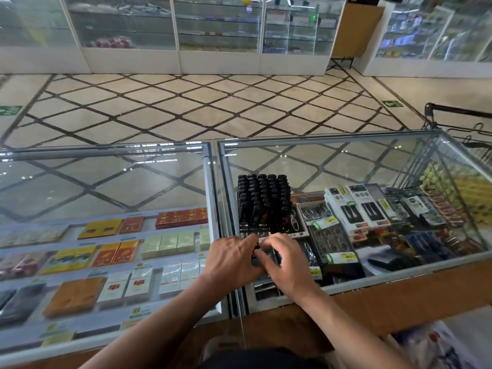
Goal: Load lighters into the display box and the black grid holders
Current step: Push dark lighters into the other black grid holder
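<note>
A black grid holder [263,202] packed with several rows of upright black lighters stands on the right glass counter [346,166]. Just in front of it, both my hands meet over the glass. My left hand [234,258] curls its fingers round a small dark lighter [256,255], only partly visible between the fingers. My right hand [286,258] has its fingertips bent onto the same lighter from the right. The display box cannot be made out.
A second glass counter [106,182] on the left shows cigarette packs beneath it. Under the right glass lie keychains, packaged chargers and price tags. A shopping trolley [458,121] stands beyond the right counter. A wooden ledge [399,302] runs along the near side.
</note>
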A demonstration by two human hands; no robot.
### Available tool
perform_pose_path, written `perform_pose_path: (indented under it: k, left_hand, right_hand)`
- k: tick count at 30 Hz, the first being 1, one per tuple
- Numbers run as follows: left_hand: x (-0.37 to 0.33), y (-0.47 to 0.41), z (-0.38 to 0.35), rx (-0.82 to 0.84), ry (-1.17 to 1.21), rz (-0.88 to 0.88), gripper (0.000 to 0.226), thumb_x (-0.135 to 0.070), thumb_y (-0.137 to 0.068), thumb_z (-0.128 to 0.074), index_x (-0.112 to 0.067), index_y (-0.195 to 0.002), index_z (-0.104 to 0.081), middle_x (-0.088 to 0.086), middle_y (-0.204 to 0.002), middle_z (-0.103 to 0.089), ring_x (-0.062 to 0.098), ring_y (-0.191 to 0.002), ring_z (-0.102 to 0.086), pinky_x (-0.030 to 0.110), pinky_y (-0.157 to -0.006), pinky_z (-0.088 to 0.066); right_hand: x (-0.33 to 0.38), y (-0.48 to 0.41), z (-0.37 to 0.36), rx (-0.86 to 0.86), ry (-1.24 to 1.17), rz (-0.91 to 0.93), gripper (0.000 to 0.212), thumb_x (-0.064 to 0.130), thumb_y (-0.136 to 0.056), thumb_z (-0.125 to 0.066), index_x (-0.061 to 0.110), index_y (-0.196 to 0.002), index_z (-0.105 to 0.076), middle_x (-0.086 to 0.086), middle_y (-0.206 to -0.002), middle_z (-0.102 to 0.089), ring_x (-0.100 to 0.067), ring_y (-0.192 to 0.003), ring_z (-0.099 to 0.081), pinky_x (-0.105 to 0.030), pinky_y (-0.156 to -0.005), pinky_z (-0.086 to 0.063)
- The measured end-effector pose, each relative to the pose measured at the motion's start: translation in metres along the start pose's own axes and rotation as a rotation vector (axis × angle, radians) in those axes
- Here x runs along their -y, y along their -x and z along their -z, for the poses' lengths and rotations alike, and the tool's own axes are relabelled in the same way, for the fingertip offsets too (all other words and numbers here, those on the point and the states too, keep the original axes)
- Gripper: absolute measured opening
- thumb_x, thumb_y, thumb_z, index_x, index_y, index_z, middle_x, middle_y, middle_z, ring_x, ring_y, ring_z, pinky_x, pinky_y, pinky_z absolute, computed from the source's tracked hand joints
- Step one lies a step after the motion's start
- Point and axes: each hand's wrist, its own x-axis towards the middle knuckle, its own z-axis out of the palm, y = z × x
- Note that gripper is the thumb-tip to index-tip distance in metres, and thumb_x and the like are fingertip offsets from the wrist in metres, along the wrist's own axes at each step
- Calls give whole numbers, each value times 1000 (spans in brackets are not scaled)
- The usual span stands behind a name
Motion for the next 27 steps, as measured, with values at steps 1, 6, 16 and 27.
perform_pose_path:
  k: [1,6,16,27]
  left_hand:
    - [1,0,-1,-13,6,-8,45,-63,-87,-32,-30,-110,-52,-8,-78,-62,11,-68,-59,27,-57,-38]
    - [13,4,-9,-145,225,-75,48,-74,-93,-37,-31,-111,-52,-11,-79,-69,11,-64,-64,29,-55,-51]
    - [17,5,2,-176,817,-28,48,-65,-89,-61,-25,-113,-69,-20,-94,-68,0,-82,-66,17,-70,-53]
    - [19,4,0,-101,834,2,31,-50,-97,-59,-20,-95,-66,-11,-69,-60,7,-58,-58,15,-52,-40]
  right_hand:
    - [0,0,1,5,-18,-7,29,54,-100,-57,27,-97,-66,21,-96,-60,0,-97,-57,-29,-89,-48]
    - [3,-2,11,-123,-269,-185,21,43,-98,-56,24,-95,-64,12,-88,-64,-13,-86,-64,-22,-76,-51]
    - [-1,-3,13,-35,-324,-246,36,57,-98,-49,24,-93,-62,6,-80,-61,-15,-71,-59,-29,-66,-50]
    - [8,-7,17,103,-270,-191,22,51,-99,-62,29,-103,-66,11,-87,-64,-14,-79,-63,-27,-69,-53]
